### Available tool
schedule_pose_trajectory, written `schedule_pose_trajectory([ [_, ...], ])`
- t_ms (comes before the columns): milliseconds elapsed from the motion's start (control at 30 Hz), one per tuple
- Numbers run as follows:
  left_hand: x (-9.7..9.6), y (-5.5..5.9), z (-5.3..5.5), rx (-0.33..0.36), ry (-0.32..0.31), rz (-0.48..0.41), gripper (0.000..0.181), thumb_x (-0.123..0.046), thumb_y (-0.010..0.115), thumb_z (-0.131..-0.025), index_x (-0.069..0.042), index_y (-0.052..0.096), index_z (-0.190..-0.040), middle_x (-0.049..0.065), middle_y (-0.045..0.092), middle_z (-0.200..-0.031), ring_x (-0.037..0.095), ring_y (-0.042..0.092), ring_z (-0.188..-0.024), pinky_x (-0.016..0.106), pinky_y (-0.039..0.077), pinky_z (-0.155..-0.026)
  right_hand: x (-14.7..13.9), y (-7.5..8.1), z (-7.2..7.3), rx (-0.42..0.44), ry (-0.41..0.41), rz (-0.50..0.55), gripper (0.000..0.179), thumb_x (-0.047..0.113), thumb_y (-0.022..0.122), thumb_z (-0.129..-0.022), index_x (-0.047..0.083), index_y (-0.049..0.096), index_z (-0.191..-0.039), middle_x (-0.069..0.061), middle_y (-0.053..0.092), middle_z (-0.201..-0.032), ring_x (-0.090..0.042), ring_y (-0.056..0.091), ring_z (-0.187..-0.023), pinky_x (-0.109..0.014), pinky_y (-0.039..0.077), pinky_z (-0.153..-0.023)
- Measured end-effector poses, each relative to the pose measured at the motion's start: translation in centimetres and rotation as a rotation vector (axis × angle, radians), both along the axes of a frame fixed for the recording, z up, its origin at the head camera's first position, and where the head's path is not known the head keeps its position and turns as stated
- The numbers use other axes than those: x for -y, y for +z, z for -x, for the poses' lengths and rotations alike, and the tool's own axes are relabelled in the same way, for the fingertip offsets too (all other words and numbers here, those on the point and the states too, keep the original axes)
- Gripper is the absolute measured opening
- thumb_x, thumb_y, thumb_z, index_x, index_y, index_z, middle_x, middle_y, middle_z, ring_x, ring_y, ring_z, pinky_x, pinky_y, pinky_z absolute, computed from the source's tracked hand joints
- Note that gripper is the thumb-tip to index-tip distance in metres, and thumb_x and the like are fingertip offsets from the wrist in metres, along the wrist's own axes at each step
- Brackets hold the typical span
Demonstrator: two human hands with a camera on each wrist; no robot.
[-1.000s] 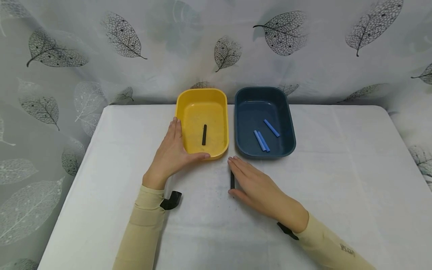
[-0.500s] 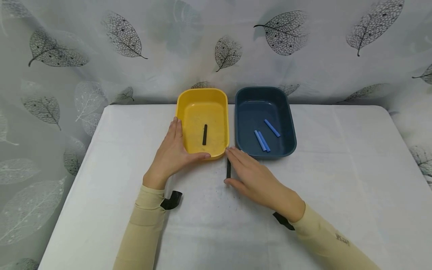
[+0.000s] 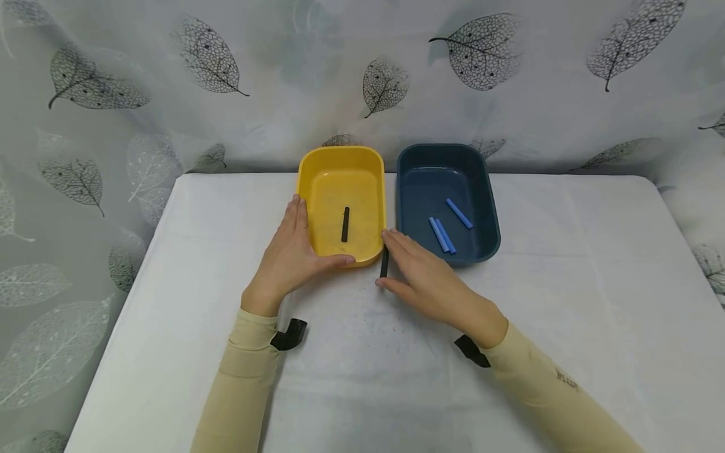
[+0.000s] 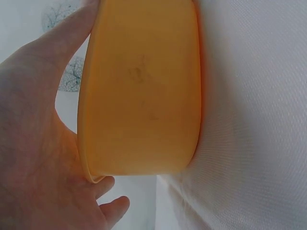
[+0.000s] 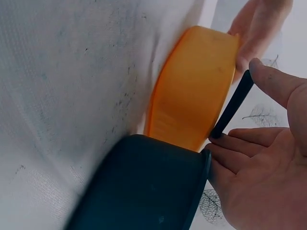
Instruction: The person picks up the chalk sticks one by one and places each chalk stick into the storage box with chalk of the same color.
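Observation:
My right hand (image 3: 433,280) pinches a black chalk stick (image 5: 233,104) lengthwise, thumb at one end and fingertips at the other. It hovers by the near right corner of the yellow tray (image 3: 370,251), in front of the gap between the trays. Straight fingers of my left hand (image 3: 286,261) lie along that tray's left rim, with the thumb along its near rim. Inside the yellow tray lies another black chalk stick (image 3: 345,224). The dark blue tray (image 3: 416,185) stands to the right, holding several blue chalk sticks (image 3: 459,213).
White cloth covers the table (image 3: 566,283), with small dark specks (image 3: 391,324) in front of the trays. A leaf-patterned curtain (image 3: 317,69) hangs directly behind the trays and along the left side.
My right hand has moved away from me, toward the trays, bringing the black chalk stick up to the yellow tray's near right corner. My left hand has stayed at the yellow tray.

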State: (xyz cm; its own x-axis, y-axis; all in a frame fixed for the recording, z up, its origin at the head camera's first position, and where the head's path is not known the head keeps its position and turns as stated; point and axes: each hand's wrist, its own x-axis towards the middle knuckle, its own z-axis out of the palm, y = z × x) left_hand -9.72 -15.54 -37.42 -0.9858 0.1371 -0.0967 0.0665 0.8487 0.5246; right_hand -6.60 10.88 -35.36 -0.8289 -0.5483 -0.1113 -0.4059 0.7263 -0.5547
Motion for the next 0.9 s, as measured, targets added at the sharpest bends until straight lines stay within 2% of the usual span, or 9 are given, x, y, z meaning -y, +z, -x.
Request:
schedule_pose_trajectory([
  [300,0.0,0.1,0.0,0.009,0.003,0.000,0.145,-0.081,0.076,-0.067,-0.003,-0.001,-0.164,0.016,-0.002,-0.172,0.032,0.008,-0.160,0.052,0.023,-0.128,0.4,0.0,0.8,0.022,-0.028,0.002,0.082,0.041,0.066,-0.099,0.002,0.027,-0.160,-0.016,0.028,-0.168,-0.029,0.028,-0.156,-0.050,0.030,-0.125],
  [900,0.1,0.0,0.1,-0.003,-0.006,0.007,0.145,-0.081,0.075,-0.068,-0.002,0.000,-0.163,0.016,-0.002,-0.172,0.031,0.007,-0.161,0.051,0.022,-0.129,1.5,-0.3,2.4,-0.047,-0.021,0.036,0.081,0.035,0.068,-0.099,-0.003,0.028,-0.159,-0.021,0.031,-0.165,-0.032,0.033,-0.154,-0.050,0.033,-0.124],
])
